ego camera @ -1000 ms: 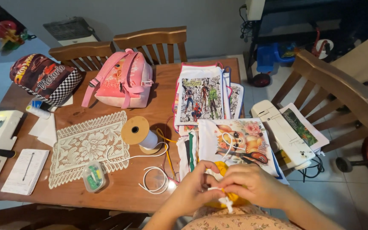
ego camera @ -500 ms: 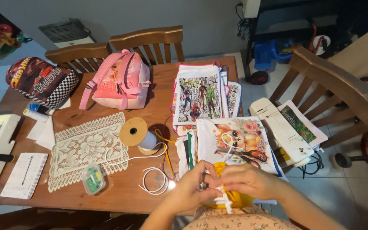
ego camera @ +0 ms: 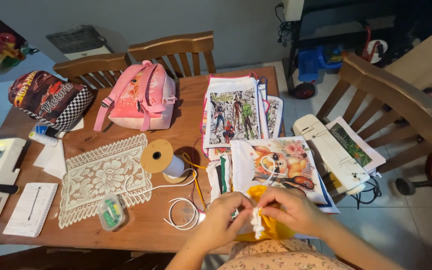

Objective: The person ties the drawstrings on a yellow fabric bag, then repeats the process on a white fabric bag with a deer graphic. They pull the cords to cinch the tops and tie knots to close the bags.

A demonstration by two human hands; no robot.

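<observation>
My left hand (ego camera: 226, 215) and my right hand (ego camera: 293, 210) meet at the table's near edge, both pinching a white cord (ego camera: 257, 221) at the mouth of a small yellow fabric bag (ego camera: 271, 229). The cord's knotted ends hang down between my fingers. The bag lies partly under my hands, on top of a printed white drawstring bag with a rabbit picture (ego camera: 276, 162). A cardboard spool of white cord (ego camera: 163, 159) stands left of it, with a loose cord loop (ego camera: 181, 212) trailing toward my left hand.
A wooden table (ego camera: 186, 95) holds a pink backpack (ego camera: 141, 97), a dark checkered backpack (ego camera: 51, 100), a lace doily (ego camera: 101, 175), a stack of printed bags (ego camera: 233, 110), a small plastic box (ego camera: 110, 212) and a notepad (ego camera: 31, 207). Wooden chairs (ego camera: 401, 105) surround it.
My hands have stayed at the yellow bag, working the white cord; the fingers have drawn closer together. The view has tilted slightly.
</observation>
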